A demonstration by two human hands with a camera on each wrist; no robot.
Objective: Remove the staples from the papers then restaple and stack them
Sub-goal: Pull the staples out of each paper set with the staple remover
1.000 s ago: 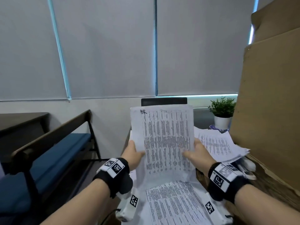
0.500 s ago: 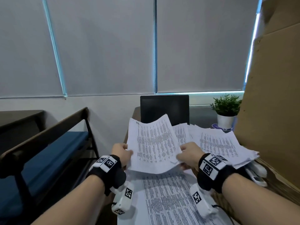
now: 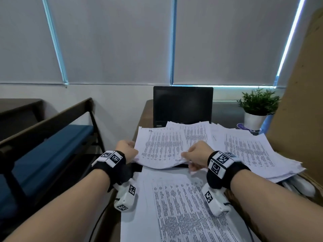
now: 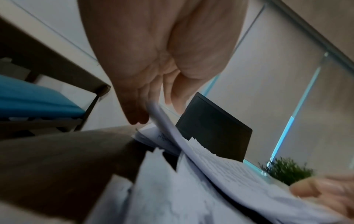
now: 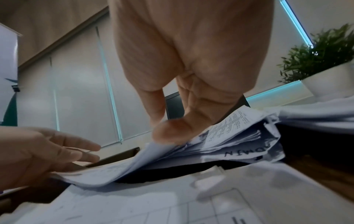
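Taken from the laptop (image 3: 183, 106) at the far edge of the desk (image 3: 143, 110), left to right. Well left of it stood a bench with a blue cushion (image 3: 50, 145). The left hand (image 3: 126, 150) was left of and nearer than the laptop, at the left edge of the held sheaf of papers (image 3: 162, 147); the left wrist view showed the thumb above and the fingers (image 4: 134, 109) below that edge, only loosely bent, so whether it gripped could not be told. The sheaf lay low and nearly flat just in front of the laptop, its near edge sagging above a printed sheet (image 3: 176, 203) closer to the person. A second earlier it had stood upright in both hands, hiding most of the laptop screen; half a second earlier it was tilted halfway down; the screen was now in full view. The right hand (image 3: 196, 155) pinched the sheaf's near right corner, thumb (image 5: 168, 133) on top and fingers under it. Right of the sheaf and in front of the laptop's right side, a spread pile of printed papers (image 3: 253, 151) sat as before. Right of the laptop stood a small potted plant (image 3: 257, 105), and further right a cardboard panel (image 3: 300, 102).
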